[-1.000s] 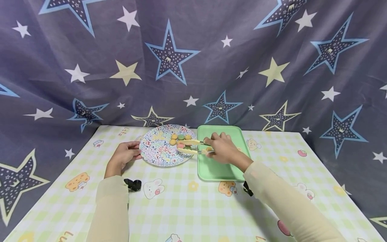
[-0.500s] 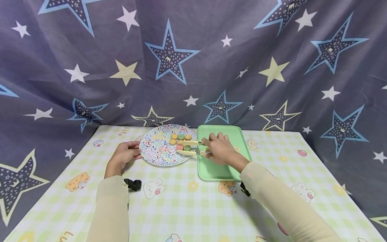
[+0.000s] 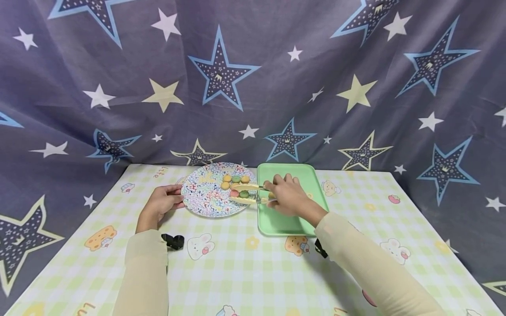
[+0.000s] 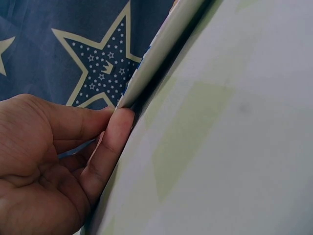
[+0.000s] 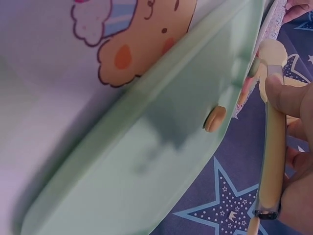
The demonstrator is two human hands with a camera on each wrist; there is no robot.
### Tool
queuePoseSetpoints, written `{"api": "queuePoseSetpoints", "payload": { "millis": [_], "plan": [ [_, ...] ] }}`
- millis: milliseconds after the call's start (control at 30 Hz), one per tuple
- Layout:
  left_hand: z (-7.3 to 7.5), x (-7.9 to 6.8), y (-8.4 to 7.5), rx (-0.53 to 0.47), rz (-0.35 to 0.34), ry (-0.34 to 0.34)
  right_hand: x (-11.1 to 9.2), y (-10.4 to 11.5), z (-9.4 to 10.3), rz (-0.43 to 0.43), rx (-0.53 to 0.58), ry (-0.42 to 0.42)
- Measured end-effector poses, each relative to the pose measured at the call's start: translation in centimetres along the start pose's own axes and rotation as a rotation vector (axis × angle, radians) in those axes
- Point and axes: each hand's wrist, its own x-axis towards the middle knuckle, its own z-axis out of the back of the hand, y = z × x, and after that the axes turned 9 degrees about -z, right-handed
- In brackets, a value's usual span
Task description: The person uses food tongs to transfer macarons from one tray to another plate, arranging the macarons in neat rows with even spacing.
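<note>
My left hand (image 3: pixel 162 202) pinches the left rim of a round speckled plate (image 3: pixel 205 202) between thumb and fingers; the left wrist view shows the plate's pale edge (image 4: pixel 142 78) between them. My right hand (image 3: pixel 290 195) grips a pair of cream food tongs (image 5: pixel 275 152) above the green tray. The tongs' spread tips reach over the plate's right side, with a pink piece (image 3: pixel 234 193) and a green piece (image 3: pixel 244 194) between them. These are small, round and cookie-like. Several yellow pieces (image 3: pixel 225 186) and another green piece (image 3: pixel 236 179) sit just behind.
A light green rectangular tray (image 3: pixel 276 224) stands right of the plate, close to its rim. On it lies a yellow-orange round piece (image 5: pixel 215 119), partly hidden by my right hand in the head view. A checked cloth (image 3: pixel 221 276) covers the table; a star-patterned curtain (image 3: pixel 253 79) hangs behind.
The tongs' tips have spread slightly apart around the pink and green pieces, and my right hand has shifted a little left. My left hand stays at the plate's rim.
</note>
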Motion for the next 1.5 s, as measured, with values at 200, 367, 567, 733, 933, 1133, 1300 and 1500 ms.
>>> {"api": "queuePoseSetpoints", "payload": {
  "millis": [200, 367, 567, 733, 933, 1133, 1300, 1500],
  "plan": [
    [0.0, 0.0, 0.1, 0.004, 0.005, -0.010, -0.6, -0.5, 0.6, -0.012, 0.037, -0.015],
    [0.0, 0.1, 0.2, -0.002, 0.008, -0.006, -1.3, -1.5, 1.0, -0.028, 0.069, -0.049],
    [-0.1, 0.0, 0.0, -0.005, 0.014, -0.005, -2.2, -3.0, 1.5, -0.037, 0.099, -0.085],
    [-0.1, 0.0, 0.0, 0.001, 0.009, 0.000, -3.0, -4.2, 1.6, -0.058, 0.110, -0.100],
    [0.0, -0.1, -0.1, 0.001, 0.013, 0.005, -4.0, -5.6, 1.4, -0.081, 0.109, -0.099],
    [-0.1, -0.1, 0.0, 0.000, 0.009, 0.005, -5.0, -6.9, 0.8, -0.104, 0.099, -0.092],
    [-0.1, -0.2, 0.0, 0.003, 0.003, -0.001, -5.5, -7.8, 0.6, -0.117, 0.110, -0.083],
    [-0.1, -0.2, -0.1, 0.001, 0.006, -0.003, -6.0, -8.7, 0.4, -0.120, 0.112, -0.064]
  ]
}}
